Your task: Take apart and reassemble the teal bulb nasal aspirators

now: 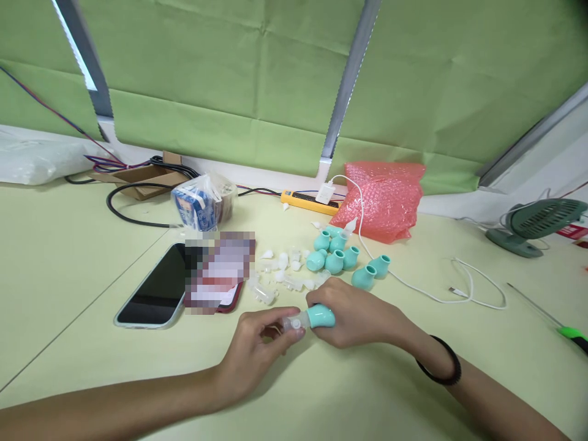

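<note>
My left hand pinches a clear plastic tube piece between thumb and fingers. My right hand is wrapped round a teal rubber bulb, whose neck meets the end of the clear piece. Beyond my hands, several more teal bulbs stand or lie in a loose group, most with their mouths upward. Left of them are scattered clear plastic parts and small white tips. A white pointed tip sticks up among the bulbs at the back.
Two phones lie at left, one dark-screened and one partly blurred. Behind are a plastic-wrapped bundle, a yellow power strip and red bubble wrap. At right are a white cable, a green fan and a screwdriver.
</note>
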`<state>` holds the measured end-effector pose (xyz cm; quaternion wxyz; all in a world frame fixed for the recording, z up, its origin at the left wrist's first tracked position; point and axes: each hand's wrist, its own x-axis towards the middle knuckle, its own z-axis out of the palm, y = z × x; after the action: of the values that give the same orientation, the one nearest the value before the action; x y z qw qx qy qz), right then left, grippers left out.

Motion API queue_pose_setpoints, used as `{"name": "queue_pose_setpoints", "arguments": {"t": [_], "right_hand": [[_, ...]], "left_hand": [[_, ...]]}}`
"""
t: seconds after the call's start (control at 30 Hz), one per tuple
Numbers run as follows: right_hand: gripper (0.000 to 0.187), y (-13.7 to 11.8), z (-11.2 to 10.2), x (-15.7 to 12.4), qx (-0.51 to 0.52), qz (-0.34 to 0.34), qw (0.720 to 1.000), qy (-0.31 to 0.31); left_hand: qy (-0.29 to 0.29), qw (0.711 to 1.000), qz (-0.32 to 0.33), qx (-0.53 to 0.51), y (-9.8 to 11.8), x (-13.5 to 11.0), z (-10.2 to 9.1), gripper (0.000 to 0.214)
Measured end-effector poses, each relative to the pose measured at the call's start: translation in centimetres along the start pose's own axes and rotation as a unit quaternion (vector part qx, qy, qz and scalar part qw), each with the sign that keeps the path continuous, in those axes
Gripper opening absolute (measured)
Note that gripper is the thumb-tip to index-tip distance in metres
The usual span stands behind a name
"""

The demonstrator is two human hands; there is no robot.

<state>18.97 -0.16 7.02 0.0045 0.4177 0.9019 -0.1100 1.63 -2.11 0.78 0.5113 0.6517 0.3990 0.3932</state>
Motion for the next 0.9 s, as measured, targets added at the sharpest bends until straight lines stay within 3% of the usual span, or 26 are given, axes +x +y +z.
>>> {"name": "queue_pose_setpoints", "arguments": {"t": [0.23,0.6,0.9], "right_hand": [[0.006,-1.0,0.5,-0.2,-0.115,0.018,0.992,0.045],[0.012,-1.6,0.8,-0.1,-0.181,0.015,0.983,0.037],[0.018,-1.5,2.0,0.0,-0.263,-0.028,0.962,0.073]], "left_hand": [[-0.046,0.996,-0.007,-0.083,0.0,0.0,0.0,0.021],[-0.073,0.995,-0.031,-0.065,0.1,-0.3,-0.2,0.023],[-0.108,0.991,-0.067,-0.05,0.2,0.3,-0.2,0.034]]}}
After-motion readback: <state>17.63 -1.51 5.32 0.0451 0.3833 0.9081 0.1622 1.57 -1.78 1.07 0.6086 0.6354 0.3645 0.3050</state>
